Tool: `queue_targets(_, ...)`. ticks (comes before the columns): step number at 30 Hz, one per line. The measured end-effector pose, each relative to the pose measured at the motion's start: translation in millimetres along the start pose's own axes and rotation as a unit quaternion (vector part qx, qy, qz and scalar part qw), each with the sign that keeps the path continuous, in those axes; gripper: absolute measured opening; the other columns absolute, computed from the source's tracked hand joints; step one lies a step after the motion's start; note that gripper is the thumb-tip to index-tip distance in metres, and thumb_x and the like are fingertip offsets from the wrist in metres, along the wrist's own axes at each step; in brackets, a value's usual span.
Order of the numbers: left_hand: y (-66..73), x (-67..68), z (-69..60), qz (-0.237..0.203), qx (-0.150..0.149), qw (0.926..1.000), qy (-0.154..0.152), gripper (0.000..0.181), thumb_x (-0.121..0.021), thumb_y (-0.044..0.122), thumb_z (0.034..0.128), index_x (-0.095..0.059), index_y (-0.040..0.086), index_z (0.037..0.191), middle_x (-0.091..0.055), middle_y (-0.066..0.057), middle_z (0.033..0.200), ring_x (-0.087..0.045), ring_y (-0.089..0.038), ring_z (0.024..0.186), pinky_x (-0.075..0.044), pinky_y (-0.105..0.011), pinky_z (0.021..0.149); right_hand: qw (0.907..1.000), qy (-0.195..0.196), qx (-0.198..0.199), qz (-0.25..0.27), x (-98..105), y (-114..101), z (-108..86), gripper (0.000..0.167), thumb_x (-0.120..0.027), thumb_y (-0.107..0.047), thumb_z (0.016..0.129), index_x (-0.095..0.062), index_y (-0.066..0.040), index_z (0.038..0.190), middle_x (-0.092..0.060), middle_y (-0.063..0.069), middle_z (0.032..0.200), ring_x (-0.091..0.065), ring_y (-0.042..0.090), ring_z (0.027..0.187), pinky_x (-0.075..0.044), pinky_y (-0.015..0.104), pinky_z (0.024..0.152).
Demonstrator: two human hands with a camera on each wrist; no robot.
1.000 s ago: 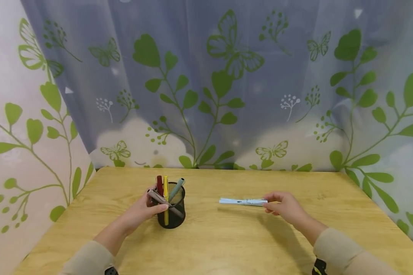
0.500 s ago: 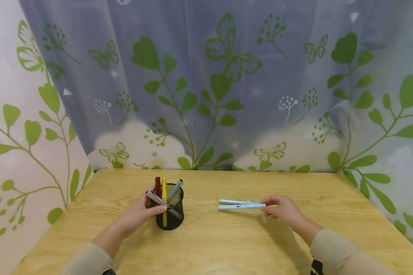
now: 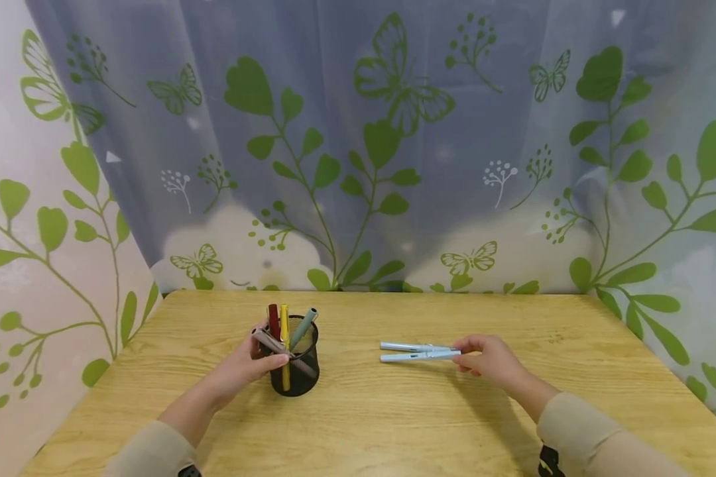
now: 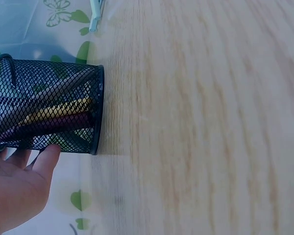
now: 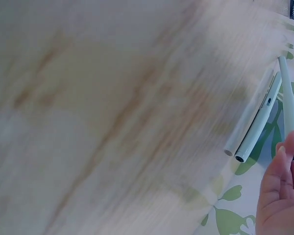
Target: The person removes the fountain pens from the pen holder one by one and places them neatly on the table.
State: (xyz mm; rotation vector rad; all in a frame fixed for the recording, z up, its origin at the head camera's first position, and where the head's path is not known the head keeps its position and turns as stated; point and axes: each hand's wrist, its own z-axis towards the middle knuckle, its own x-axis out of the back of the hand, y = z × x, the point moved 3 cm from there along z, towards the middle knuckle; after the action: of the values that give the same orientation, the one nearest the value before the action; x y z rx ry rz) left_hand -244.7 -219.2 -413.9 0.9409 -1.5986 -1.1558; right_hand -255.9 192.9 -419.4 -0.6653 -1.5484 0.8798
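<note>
Sleeves [image 3: 579, 419], beige, sit nearest on my head feed, over a wooden table [image 3: 346, 430]. Next out, left hand [image 3: 247, 366]: fingers and thumb curled round the side of a black mesh cup [image 3: 304, 379]. Right hand [image 3: 495, 361]: thumb and fingertips nearly together, pinching one end of a held pen [image 3: 414, 347], pale blue. Nearer to me, just beside it, a matching loose pen [image 3: 420, 356] lies on the table; the right wrist view shows it clear of the fingers. Held pen points cupward, well apart from the cup.

I judge both pens light, stiff, smooth, maybe slick. End pinch probably lets the long free part swing; I'd take mid-barrel, off the clip. Not very fragile, I'd guess. Cup looks light, rigid, tippy; I'd hold it low on the wall.

Inside the cup: grey-brown pen [image 3: 268, 341] leaning left, yellow pen [image 3: 284, 319] and dark red pen [image 3: 273, 318] near upright, green pen [image 3: 303, 328] leaning right. Patterned curtain [image 3: 417, 199] behind everything.
</note>
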Motion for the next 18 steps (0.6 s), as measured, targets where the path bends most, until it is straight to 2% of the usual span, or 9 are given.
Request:
queue_targets(5,-0.6,0.9,0.0,-0.006,-0.001,1.0,0.0,0.09,-0.066,0.028,0.0882,-0.003,0.011,0.15,-0.026,-0.022,0.146,-0.029,-0.04,0.131,-0.032,-0.056,0.099,0.9996,-0.007,0.013,-0.024,-2.0,-0.2,1.5,0.019,-0.066,-0.004,0.085,-0.064,0.006,0.101,-0.065,0.009,0.091,-0.063,0.021,0.071,-0.051,0.035,0.06)
queue_targets(18,1.0,1.5,-0.7,-0.002,0.016,0.9999,-0.001,0.096,-0.066,0.032,0.0874,0.003,0.013,0.151,-0.018,-0.025,0.149,-0.024,-0.042,0.133,-0.03,-0.058,0.099,0.9942,-0.012,0.044,-0.098,-0.4,2.9,5.3,0.009,-0.07,-0.003,0.08,-0.065,0.0,0.087,-0.063,0.005,0.085,-0.06,0.016,0.066,-0.049,0.031,0.057)
